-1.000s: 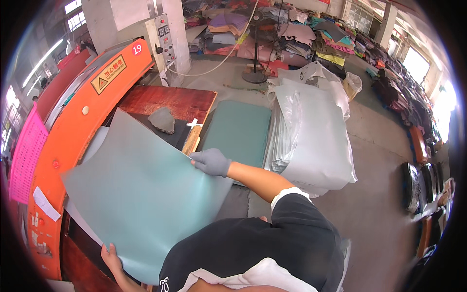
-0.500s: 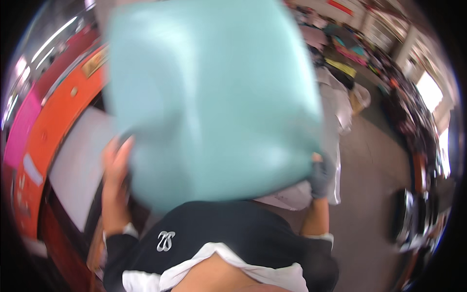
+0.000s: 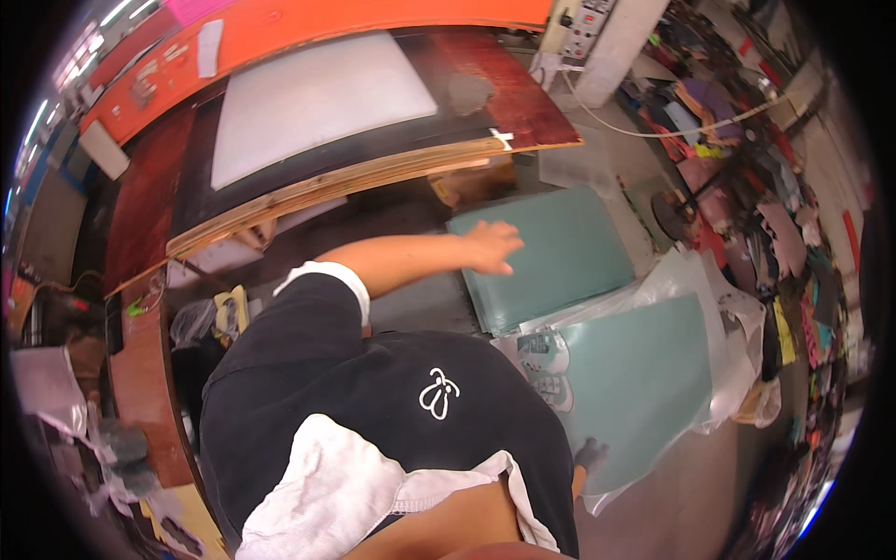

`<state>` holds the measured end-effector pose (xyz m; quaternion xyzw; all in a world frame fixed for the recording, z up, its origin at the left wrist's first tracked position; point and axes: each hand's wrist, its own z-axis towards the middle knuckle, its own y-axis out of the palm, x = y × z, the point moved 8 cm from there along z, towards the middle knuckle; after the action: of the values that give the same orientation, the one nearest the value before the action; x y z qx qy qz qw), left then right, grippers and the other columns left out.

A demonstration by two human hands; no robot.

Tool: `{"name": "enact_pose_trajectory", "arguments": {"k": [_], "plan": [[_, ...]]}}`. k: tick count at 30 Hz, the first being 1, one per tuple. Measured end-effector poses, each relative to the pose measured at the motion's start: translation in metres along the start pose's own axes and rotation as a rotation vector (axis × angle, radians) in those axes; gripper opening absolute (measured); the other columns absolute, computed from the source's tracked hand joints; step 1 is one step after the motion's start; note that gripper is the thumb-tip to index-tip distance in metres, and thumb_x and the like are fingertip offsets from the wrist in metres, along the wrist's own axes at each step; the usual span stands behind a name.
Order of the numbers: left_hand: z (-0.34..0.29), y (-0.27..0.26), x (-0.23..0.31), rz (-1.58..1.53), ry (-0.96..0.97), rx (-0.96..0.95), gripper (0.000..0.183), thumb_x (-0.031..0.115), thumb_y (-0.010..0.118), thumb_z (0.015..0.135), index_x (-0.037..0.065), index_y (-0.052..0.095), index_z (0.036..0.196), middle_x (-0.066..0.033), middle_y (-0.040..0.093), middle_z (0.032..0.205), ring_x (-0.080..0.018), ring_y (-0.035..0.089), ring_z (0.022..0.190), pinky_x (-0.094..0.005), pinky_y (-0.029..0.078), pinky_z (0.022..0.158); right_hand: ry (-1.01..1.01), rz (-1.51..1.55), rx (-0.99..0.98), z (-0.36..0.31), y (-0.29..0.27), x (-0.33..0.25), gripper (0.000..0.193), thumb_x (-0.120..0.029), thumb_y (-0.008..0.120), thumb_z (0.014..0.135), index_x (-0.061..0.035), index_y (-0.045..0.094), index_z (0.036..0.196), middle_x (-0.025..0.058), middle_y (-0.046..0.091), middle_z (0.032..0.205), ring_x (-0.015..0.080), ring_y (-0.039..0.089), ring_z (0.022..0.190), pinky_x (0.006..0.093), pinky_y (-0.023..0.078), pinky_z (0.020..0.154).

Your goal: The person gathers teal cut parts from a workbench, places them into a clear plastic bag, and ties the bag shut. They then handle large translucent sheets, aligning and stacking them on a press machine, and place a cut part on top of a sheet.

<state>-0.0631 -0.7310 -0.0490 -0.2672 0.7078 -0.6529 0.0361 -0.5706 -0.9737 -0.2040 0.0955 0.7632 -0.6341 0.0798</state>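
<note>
My left hand (image 3: 490,247) is stretched out over a stack of teal sheets (image 3: 555,261), bare fingers spread, with nothing in them. Whether it touches the top sheet I cannot tell. Nearer to me and to the right, another teal sheet (image 3: 644,383) lies on clear plastic wrapping (image 3: 733,322). By its near left edge is my right hand (image 3: 591,455), in a dark grey glove, fingers extended and apparently holding nothing. Shoe pictures (image 3: 546,369) show at the sheet's left side.
Beyond stands a dark red bench (image 3: 527,89) with a white panel (image 3: 322,103) and a wooden front edge (image 3: 336,194), below an orange machine beam (image 3: 355,23). A cable (image 3: 672,133) hangs from a pillar control box (image 3: 586,28). Coloured scraps (image 3: 789,243) heap up at right.
The large teal sheet that both hands held up in front of me is out of them. My left hand has reached forward, my right has lowered, and the view has turned toward the bench.
</note>
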Motion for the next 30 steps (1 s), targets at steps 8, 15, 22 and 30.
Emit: {"name": "enact_pose_trajectory", "arguments": {"k": [8,15,22,30], "plan": [[-0.145,-0.080,-0.194,0.112,-0.597,0.415,0.064,0.040,0.057,0.080,0.010,0.035,0.133,-0.0146,0.023,0.143,-0.0333,0.016,0.133,-0.0509,0.019,0.104,-0.884,0.322,-0.120,-0.070,0.023,-0.330,0.049,-0.030,0.057,0.080,0.0034,0.050,0.114,0.0204,0.050,0.115,0.0350,0.046,0.110,0.0396,0.037,0.092],[-0.257,-0.109,-0.340,0.057,-0.897,0.546,0.062,0.040,0.052,0.085,0.012,0.031,0.136,-0.0118,0.015,0.146,-0.0308,0.008,0.135,-0.0524,0.012,0.106,-1.125,0.454,-0.232,-0.180,0.030,-0.513,0.044,-0.029,0.060,0.079,-0.0002,0.052,0.112,0.0172,0.052,0.117,0.0317,0.049,0.109,0.0382,0.038,0.091],[-0.295,-0.148,-0.463,0.180,-0.903,0.624,0.063,0.042,0.050,0.085,0.012,0.030,0.137,-0.0104,0.015,0.146,-0.0285,0.009,0.136,-0.0510,0.010,0.107,-1.290,0.410,-0.335,-0.336,0.066,-0.646,0.038,-0.028,0.060,0.081,-0.0014,0.054,0.108,0.0167,0.054,0.115,0.0320,0.048,0.110,0.0383,0.039,0.092],[-0.331,-0.123,-0.560,0.020,-0.856,0.338,0.062,0.048,0.042,0.088,0.016,0.028,0.139,-0.0049,0.013,0.148,-0.0212,0.010,0.137,-0.0485,0.009,0.108,-1.565,0.255,-0.266,-0.420,0.091,-0.797,0.052,-0.035,0.061,0.079,-0.0002,0.048,0.116,0.0221,0.044,0.125,0.0365,0.042,0.116,0.0416,0.037,0.093]]}}
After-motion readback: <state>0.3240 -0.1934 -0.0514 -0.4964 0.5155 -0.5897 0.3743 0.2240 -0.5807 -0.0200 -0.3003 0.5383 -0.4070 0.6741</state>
